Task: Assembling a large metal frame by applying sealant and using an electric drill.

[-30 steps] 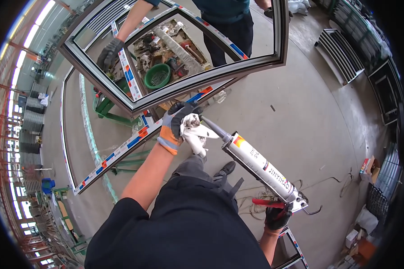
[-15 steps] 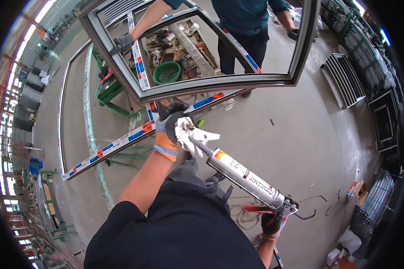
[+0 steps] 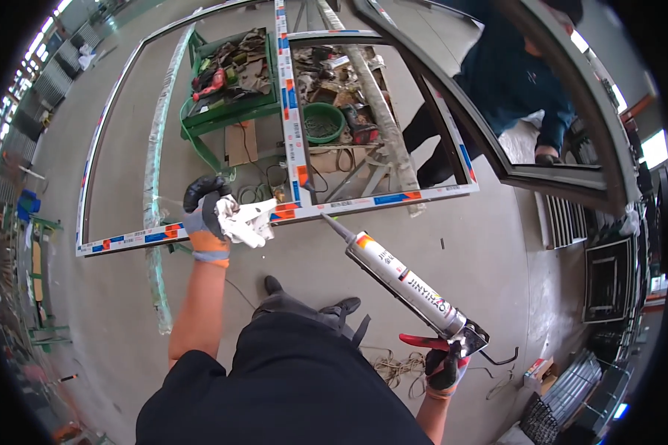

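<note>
My gloved right hand is wrapped round the red-and-metal handle of a caulking gun. A white sealant cartridge sits in the gun, its grey nozzle pointing up and left, close to the near rail of a large window frame. My left hand, in an orange and grey glove with black fingers, grips a crumpled white rag near the same rail, left of the nozzle. Printed protective film covers the frame's bars.
At the far right, a person in dark clothing is behind a dark sash that stands tilted. A green tool cart, a green basket and a wrapped bar lie beyond the rail. Cords coil on the floor.
My left hand and rag have moved left, away from the nozzle they were touching. The sash and the other person have shifted right, uncovering more of the frame.
</note>
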Demonstrator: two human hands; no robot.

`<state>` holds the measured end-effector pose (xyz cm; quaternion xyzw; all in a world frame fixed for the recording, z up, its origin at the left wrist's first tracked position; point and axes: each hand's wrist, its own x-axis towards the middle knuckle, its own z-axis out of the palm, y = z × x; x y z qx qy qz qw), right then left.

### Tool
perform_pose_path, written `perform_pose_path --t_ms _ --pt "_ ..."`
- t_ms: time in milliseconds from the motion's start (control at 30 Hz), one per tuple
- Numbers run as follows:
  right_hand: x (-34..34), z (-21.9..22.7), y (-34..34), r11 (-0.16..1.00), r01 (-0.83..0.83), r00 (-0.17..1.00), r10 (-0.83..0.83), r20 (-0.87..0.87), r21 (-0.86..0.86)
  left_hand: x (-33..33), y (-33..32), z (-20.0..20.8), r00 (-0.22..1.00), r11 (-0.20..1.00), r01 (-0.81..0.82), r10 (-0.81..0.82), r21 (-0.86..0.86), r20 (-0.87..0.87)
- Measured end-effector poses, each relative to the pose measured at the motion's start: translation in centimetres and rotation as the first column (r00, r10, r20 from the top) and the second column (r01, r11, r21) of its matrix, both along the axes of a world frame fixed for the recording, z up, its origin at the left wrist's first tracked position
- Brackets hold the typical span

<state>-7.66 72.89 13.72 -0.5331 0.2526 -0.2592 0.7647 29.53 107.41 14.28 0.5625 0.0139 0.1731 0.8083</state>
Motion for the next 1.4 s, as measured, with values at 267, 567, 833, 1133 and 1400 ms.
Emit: perform_pose_path --t_ms 267,567,833,1133,1400 --pt "13.2 2.7 14.2 0.968 -0.150 0.980 0.118 -0.160 -0.201 6.3 15.8 -5.7 0.931 0.928 -0.358 0.363 0.106 -0.027" --pt "25.3 6.6 22.8 0.913 -0.282 0.938 0.197 -0.284 -0.296 9.4 21.6 -14.3 0.938 0.936 -0.287 0.318 0.206 -0.137" --pt "46.0 0.7 33.3 0.552 -0.529 0.848 0.313 -0.428 -0.645 9.7 22.1 -18.7 0.976 0.405 -0.109 0.215 0.908 0.022" --pt "72.4 -21.2 37.0 0.682 -0.609 0.631 0.108 -0.768 -0.404 8.0 22.8 -18.4 0.957 0.265 -0.064 0.288 0.962 -0.015" --pt "86.3 -34.1 29.2 -0.145 -0.925 0.376 -0.222 -0.900 -0.350 9.6 21.6 -18.1 0.948 0.310 0.109 0.254 0.944 -0.193"
